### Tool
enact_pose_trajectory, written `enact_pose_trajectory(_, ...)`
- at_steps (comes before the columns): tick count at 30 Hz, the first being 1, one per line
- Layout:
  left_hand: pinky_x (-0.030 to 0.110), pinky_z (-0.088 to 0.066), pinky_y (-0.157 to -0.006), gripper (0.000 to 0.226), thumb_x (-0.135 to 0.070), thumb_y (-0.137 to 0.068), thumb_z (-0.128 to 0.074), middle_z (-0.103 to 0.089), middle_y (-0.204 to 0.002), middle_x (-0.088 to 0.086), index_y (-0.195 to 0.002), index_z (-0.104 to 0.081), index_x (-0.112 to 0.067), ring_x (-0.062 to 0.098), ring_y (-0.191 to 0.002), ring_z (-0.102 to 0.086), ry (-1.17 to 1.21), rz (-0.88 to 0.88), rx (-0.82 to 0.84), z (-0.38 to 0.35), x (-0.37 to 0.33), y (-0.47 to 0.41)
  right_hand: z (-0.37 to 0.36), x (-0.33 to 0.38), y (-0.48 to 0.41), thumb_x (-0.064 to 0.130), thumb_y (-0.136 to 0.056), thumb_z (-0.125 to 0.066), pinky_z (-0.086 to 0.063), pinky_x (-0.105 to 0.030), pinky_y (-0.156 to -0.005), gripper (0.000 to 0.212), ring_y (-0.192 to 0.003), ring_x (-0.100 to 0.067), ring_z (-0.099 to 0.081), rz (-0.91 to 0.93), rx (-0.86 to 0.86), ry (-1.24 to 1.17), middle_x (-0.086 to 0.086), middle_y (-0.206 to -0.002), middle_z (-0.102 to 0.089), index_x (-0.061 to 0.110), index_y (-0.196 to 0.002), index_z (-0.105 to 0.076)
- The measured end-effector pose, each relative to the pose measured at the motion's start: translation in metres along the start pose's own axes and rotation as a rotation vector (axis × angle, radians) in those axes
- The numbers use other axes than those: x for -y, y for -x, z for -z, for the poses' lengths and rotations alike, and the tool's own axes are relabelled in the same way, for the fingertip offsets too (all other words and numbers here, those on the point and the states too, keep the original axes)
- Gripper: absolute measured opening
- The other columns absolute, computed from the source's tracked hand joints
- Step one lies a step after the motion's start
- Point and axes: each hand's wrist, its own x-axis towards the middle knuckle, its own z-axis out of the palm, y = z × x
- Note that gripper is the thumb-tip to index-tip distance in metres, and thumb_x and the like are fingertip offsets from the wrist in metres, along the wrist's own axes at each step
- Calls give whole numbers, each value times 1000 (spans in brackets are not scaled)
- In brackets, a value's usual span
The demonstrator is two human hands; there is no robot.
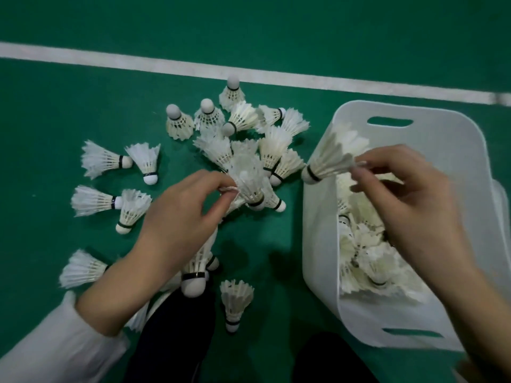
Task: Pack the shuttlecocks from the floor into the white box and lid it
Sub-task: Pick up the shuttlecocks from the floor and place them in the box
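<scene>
Several white feather shuttlecocks [237, 125] lie scattered on the green floor [69, 111]. My left hand [185, 214] pinches the feather edge of one shuttlecock [249, 181] in the pile; a further shuttlecock [196, 266] hangs beneath that palm, cork down. My right hand [409, 194] pinches another shuttlecock [329, 161] by its feathers, held over the left rim of the white box [318, 244]. Inside the box lie several shuttlecocks [370, 261].
A white court line [166, 66] crosses the floor behind the pile. The box has slot handles at its far end [390, 122] and near end [412, 333]. My dark trouser legs [177, 341] fill the bottom edge. A single shuttlecock [235, 302] stands near my knee.
</scene>
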Motion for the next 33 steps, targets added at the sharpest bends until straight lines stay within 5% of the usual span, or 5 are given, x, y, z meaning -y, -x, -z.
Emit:
enact_pose_trajectory(6,17,-43,-56,18,-44,-88,-45,-54,-92,-24,-97,-58,-34,-17,-69,-48,5,-187,5,-5,-38,-7,50,-22,11,20,-86,-62,-55,-31,-79,23,-85,-10,-62,-113,-142,44,14,-87,-61,42,-77,-61)
enact_pose_trajectory(11,1,-30,-58,16,-31,-89,-52,-53,-90,-20,-94,-64,-22,-24,-67,-43,9,-289,39,-14,-59,-3,57,-52,32,17,-83,-64,-47,-11,-77,22,-83,1,-59,-201,12,142,14,-91,-60,38,-77,-61)
enact_pose_trajectory(15,2,-30,-58,16,-29,-88,-53,-55,-89,-19,-92,-64,-19,-25,-68,-42,0,-337,84,-23,-69,-2,47,-74,44,18,-81,-67,-47,-23,-72,10,-77,-11,-61,-205,160,240,8,-86,-61,27,-82,-70)
enact_pose_trajectory(20,4,-31,-56,18,-33,-88,-51,-56,-89,-19,-92,-65,-22,-25,-68,-42,-23,-341,101,-31,-75,-3,28,-88,35,16,-87,-60,-36,-16,-69,18,-79,-11,-55,-122,270,449,0,-98,-63,11,-100,-72)
enact_pose_trajectory(33,9,-29,-52,16,-32,-88,-51,-59,-91,-17,-93,-65,-24,-24,-67,-42,-38,-333,116,-34,-80,-3,12,-103,29,20,-93,-49,-41,-30,-91,30,-111,-22,-53,-123,482,613,-2,-125,-52,16,-121,-58)
